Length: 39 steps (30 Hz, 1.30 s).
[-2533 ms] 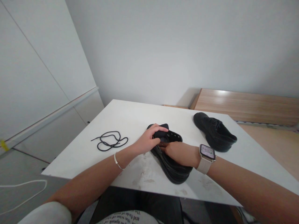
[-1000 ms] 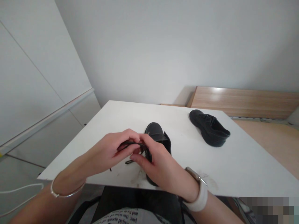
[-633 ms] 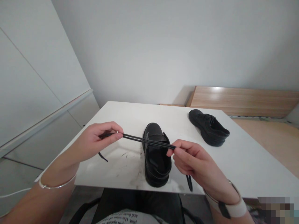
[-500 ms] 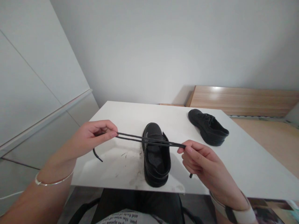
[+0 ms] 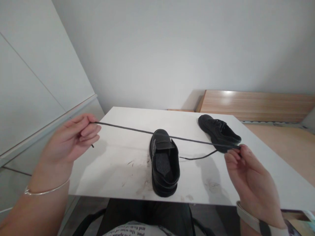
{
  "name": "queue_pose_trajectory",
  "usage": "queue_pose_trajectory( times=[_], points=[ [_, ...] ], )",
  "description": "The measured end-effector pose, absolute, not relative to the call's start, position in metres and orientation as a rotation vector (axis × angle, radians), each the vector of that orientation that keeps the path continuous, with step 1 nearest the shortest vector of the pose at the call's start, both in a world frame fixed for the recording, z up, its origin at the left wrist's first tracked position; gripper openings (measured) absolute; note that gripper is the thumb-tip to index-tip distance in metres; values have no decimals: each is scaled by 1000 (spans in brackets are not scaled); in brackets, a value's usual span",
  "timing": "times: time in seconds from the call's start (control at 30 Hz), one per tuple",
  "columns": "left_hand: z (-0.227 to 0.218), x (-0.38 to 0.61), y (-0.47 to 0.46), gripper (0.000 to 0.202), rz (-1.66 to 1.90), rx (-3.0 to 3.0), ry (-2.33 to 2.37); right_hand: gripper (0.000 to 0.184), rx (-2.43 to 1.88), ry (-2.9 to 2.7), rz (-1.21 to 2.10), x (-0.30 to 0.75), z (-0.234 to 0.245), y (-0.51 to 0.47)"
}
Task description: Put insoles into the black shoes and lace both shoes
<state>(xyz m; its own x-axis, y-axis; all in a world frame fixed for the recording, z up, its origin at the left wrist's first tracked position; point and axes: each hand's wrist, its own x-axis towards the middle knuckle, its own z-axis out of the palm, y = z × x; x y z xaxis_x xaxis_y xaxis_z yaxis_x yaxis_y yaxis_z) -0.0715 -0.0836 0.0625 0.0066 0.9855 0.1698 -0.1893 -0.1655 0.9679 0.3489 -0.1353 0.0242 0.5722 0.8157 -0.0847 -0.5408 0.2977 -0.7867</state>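
Note:
A black shoelace point(image 5: 123, 127) is stretched taut in the air between my two hands. My left hand point(image 5: 76, 137) pinches it near one end, and a short tip hangs below the fingers. Out to the right, my right hand point(image 5: 251, 173) grips the lace between thumb and fingers; a loose tail curves back to the left from it. Beneath the lace stands a black shoe point(image 5: 163, 167) without laces, toe pointing away from me, its tongue and inside showing. Neither hand touches the shoe.
A second black shoe point(image 5: 219, 132), laced and tied, stands at the back right of the white table point(image 5: 118, 157). Dark smudges mark the tabletop near the unlaced shoe. Behind the table are a wall and a wooden board point(image 5: 256, 105); a white cabinet point(image 5: 36, 82) is at the left.
My hands have moved apart, left hand leftward and up, right hand to the right. The lace was doubled between them; now a single strand spans the gap, with a loose tail at right.

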Motion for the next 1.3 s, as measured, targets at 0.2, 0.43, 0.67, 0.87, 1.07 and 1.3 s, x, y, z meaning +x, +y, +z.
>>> queue_pose_trajectory(
  times=[0.2, 0.43, 0.67, 0.87, 1.07, 1.3],
  points=[
    [71, -68, -86, 29, 1712, 912, 741, 11, -771, -224, 725, 385, -1, -125],
    [75, -68, -75, 33, 1879, 632, 590, 36, -594, 144, 831, 410, 6, -117],
    [75, -93, -48, 52, 1988, 533, 441, 43, -465, 223, 727, 435, 11, -116],
    [60, -135, -23, 40, 2172, 539, 613, 57, -560, 103, 535, 453, 3, -124],
    [75, -139, 0, 28, 2277, 396, 705, 54, -657, -84, 539, 455, 22, -91],
    [85, -136, 11, 25, 2489, 646, 798, 38, -471, -319, 519, 432, 59, -37]
  ],
)
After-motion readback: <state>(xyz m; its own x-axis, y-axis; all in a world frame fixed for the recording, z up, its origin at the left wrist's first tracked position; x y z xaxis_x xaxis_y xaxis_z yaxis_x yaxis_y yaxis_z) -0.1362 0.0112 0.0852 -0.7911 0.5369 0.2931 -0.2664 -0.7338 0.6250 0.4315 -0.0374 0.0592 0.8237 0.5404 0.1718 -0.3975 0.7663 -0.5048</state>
